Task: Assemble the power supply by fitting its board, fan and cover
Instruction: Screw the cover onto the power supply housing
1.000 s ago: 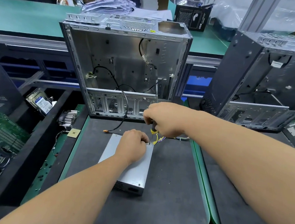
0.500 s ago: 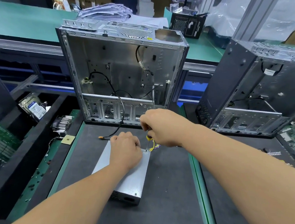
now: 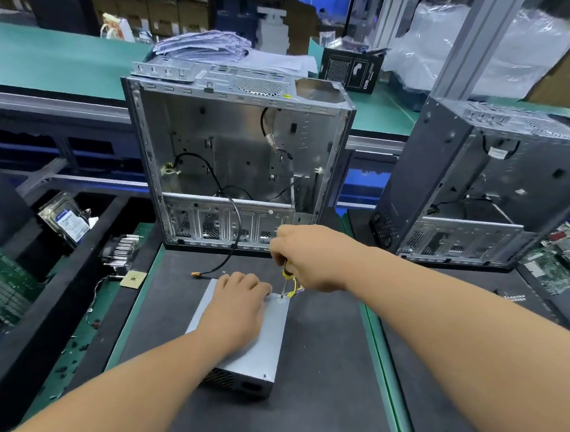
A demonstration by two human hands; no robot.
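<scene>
The power supply (image 3: 253,343), a grey metal box with its cover on, lay flat on the dark mat (image 3: 314,388) in front of the person, its vented end facing the camera. The left hand (image 3: 235,309) rested on top of the box near its far end, fingers curled down over the cover and pressing it in place rather than grasping anything. The right hand (image 3: 307,257) hovered just above the far right corner of the box, its fingers clenched around the handle of a screwdriver (image 3: 285,280) (only the yellow-and-black lower part of the handle and the thin shaft showed below the fist). The shaft stood nearly upright with its tip touching the cover at that corner, right beside a small bundle of yellow wires (image 3: 293,291) coming out of the box's far end. Behind the box an open computer case (image 3: 233,164) stood upright on the mat, a black cable (image 3: 231,225) trailing out of it onto the mat. A second case (image 3: 484,183) stood to the right, and a hard drive (image 3: 66,221) lay in the tray at left.
</scene>
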